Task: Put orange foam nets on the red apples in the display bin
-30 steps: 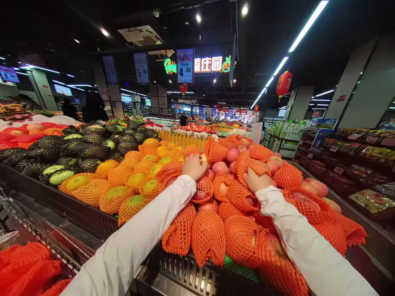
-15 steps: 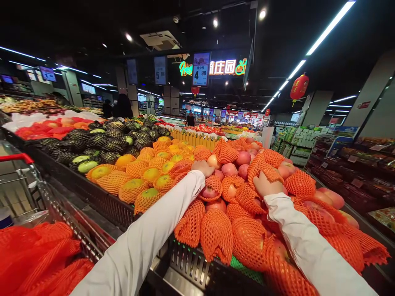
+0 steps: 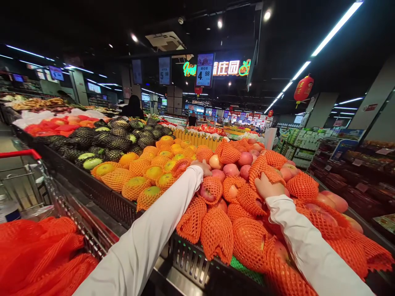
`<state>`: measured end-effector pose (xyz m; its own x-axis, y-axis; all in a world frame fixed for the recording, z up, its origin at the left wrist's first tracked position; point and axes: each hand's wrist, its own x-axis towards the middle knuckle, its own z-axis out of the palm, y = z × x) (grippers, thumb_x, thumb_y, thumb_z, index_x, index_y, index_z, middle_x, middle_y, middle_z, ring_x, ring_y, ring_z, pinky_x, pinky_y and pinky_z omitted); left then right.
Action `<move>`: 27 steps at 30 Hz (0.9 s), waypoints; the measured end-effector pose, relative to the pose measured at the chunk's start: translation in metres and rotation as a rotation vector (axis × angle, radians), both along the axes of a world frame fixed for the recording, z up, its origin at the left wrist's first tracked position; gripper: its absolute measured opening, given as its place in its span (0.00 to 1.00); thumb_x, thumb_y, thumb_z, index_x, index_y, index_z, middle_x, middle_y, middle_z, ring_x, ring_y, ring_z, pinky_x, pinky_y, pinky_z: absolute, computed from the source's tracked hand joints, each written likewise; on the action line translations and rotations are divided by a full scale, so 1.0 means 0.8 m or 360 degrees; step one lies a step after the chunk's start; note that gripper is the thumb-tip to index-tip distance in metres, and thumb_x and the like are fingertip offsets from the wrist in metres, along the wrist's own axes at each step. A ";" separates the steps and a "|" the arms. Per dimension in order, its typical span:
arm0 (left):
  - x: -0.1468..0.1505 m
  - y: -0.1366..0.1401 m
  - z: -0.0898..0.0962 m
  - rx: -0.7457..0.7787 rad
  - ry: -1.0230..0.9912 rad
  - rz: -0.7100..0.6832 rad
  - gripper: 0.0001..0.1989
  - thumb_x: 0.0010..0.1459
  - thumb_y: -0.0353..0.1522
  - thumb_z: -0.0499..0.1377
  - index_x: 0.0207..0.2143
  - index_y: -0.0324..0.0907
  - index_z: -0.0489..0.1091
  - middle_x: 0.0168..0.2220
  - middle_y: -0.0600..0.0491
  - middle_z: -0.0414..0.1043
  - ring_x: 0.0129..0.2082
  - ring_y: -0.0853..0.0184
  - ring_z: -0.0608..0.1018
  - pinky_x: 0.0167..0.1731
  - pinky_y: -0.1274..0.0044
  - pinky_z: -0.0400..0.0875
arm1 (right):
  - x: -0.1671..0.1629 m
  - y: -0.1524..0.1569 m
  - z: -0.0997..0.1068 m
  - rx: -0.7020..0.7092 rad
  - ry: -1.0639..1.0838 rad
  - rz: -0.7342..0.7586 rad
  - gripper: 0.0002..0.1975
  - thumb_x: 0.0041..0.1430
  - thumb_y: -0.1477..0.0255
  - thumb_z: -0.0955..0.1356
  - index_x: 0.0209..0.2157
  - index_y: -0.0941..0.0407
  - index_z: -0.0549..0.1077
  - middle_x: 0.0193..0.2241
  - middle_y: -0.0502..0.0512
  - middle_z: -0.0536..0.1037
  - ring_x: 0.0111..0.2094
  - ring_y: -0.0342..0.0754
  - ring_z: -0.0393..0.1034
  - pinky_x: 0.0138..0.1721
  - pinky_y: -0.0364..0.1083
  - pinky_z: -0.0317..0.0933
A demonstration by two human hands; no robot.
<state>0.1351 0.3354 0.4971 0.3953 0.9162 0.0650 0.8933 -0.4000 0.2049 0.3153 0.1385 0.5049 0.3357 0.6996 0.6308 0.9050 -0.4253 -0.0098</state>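
Red apples, many in orange foam nets, are heaped in a black slotted crate (image 3: 189,261). My left hand (image 3: 202,165) reaches into the heap where apples meet the oranges (image 3: 134,187). Its fingers are curled down, and whatever lies under them is hidden. Just below it is a netted apple (image 3: 211,190), and a bare apple (image 3: 231,169) lies to its right. Farther right, my right hand (image 3: 268,187) is closed around the near side of a netted apple (image 3: 266,167), resting on the pile. Both forearms wear white sleeves.
A shopping cart with a red handle (image 3: 20,153) stands at left, with red netting (image 3: 37,255) in it. Dark netted green produce (image 3: 117,137) lies beyond the oranges. Packaged-goods shelves (image 3: 354,164) stand right. People (image 3: 133,107) are in the background.
The view has swung slightly left, so the scene sits a little farther right. Both hands stay at nearly the same places on the apples.
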 end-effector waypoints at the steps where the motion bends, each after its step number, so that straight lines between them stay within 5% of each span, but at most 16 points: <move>1: 0.000 0.003 0.001 -0.0025 0.0063 0.0017 0.50 0.39 0.41 0.68 0.64 0.39 0.58 0.63 0.34 0.66 0.65 0.42 0.65 0.61 0.60 0.61 | -0.001 -0.001 0.002 -0.0025 0.0002 -0.0017 0.16 0.56 0.75 0.61 0.39 0.63 0.78 0.42 0.68 0.78 0.46 0.60 0.69 0.53 0.54 0.59; 4: 0.000 0.001 0.003 -0.0007 0.0182 0.0022 0.52 0.39 0.36 0.69 0.66 0.35 0.52 0.63 0.31 0.65 0.66 0.44 0.64 0.63 0.62 0.58 | -0.004 -0.003 0.005 -0.0056 0.0012 -0.0033 0.16 0.56 0.75 0.62 0.40 0.62 0.78 0.41 0.67 0.79 0.46 0.58 0.68 0.52 0.53 0.58; 11: -0.007 -0.022 0.009 0.0158 0.0202 -0.0068 0.39 0.47 0.33 0.66 0.61 0.36 0.57 0.54 0.33 0.74 0.58 0.49 0.74 0.55 0.65 0.66 | -0.006 -0.003 0.007 -0.0099 0.0047 -0.0064 0.17 0.57 0.74 0.61 0.43 0.63 0.77 0.45 0.68 0.78 0.47 0.58 0.68 0.52 0.52 0.58; 21: -0.017 -0.024 0.004 0.0292 -0.0050 -0.0213 0.36 0.38 0.30 0.71 0.52 0.33 0.67 0.58 0.29 0.67 0.61 0.42 0.69 0.59 0.60 0.63 | -0.005 -0.003 0.005 -0.0092 -0.0014 -0.0055 0.18 0.56 0.74 0.61 0.42 0.63 0.78 0.43 0.68 0.78 0.46 0.59 0.69 0.51 0.53 0.59; 27: -0.014 -0.025 0.009 0.0471 -0.0444 -0.0467 0.15 0.58 0.35 0.55 0.46 0.40 0.70 0.50 0.44 0.75 0.49 0.58 0.78 0.47 0.69 0.71 | -0.005 -0.001 0.002 -0.0025 0.0028 -0.0014 0.19 0.56 0.75 0.61 0.45 0.63 0.76 0.44 0.67 0.78 0.47 0.58 0.68 0.51 0.53 0.59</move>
